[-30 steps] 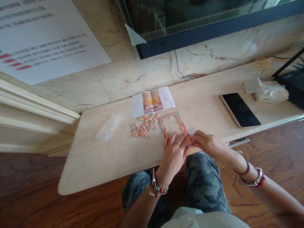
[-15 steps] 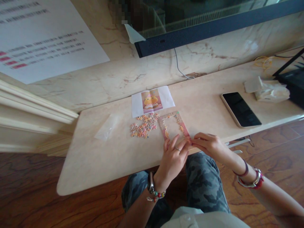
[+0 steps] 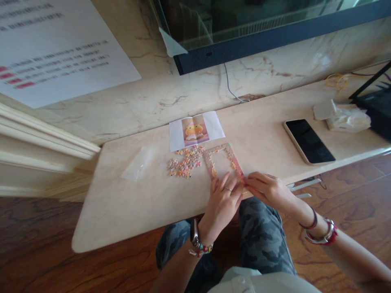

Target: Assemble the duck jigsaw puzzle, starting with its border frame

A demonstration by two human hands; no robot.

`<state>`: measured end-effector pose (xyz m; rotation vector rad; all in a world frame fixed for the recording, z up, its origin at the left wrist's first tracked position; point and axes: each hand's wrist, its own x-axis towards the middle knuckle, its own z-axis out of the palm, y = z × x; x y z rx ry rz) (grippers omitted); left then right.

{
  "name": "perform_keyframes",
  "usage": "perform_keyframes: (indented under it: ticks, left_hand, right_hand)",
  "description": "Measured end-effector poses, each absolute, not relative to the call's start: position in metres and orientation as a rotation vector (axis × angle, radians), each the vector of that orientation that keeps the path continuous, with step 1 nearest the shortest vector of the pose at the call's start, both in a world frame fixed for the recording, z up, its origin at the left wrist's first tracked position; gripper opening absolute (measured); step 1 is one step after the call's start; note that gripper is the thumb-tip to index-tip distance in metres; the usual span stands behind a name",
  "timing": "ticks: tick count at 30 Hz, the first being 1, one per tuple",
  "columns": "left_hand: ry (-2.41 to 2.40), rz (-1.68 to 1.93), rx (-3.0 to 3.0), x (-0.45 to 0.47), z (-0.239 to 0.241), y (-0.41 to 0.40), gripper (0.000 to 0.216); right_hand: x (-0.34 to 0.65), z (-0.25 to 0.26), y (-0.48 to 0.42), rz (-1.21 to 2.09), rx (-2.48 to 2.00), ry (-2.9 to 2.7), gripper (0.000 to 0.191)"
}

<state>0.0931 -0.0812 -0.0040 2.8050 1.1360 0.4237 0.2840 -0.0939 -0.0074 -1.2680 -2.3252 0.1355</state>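
Observation:
A jigsaw puzzle (image 3: 237,165) lies near the table's front edge, its border joined into a rectangle around an open middle. My left hand (image 3: 224,197) rests over its near side with the fingers spread, hiding part of the border. At the near right corner, my right hand (image 3: 267,187) has its fingers pressed together against the puzzle's edge; anything pinched in them is hidden. Left of the puzzle is a pile of loose puzzle pieces (image 3: 186,162). Behind the pile lies a creased paper sheet with a printed picture (image 3: 196,131) of a yellow figure.
A clear plastic bag (image 3: 137,165) lies on the table (image 3: 122,215) at the left. To the right are a phone (image 3: 310,141), a tissue pack (image 3: 348,117) and a black device with an antenna (image 3: 374,106). A television (image 3: 259,49) hangs above the back edge.
My right hand has shifted slightly left at the puzzle's corner. My left hand stays over the near side, its fingers moved only a little.

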Motion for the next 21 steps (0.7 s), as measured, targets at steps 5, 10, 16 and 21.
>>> perform_keyframes:
  ticks: [5,10,16,21]
  left_hand:
    - [1.070,0.461,2.801,0.090,-0.004,-0.074,0.027]
    - [1.307,0.571,2.749,0.073,-0.006,-0.070,0.040]
    - [1.589,0.430,2.685,0.045,-0.004,-0.047,0.059]
    - [1.509,0.169,2.713,0.037,0.012,-0.017,0.079]
  right_hand:
    - [0.284,-0.010,-0.088,0.175,-1.277,-2.329,0.028]
    - [0.286,-0.008,-0.082,0.268,-1.217,-2.341,0.028]
    - [0.298,-0.002,-0.038,0.357,-1.182,-2.409,0.064]
    - [0.298,0.007,0.000,0.524,-1.132,-2.632,0.085]
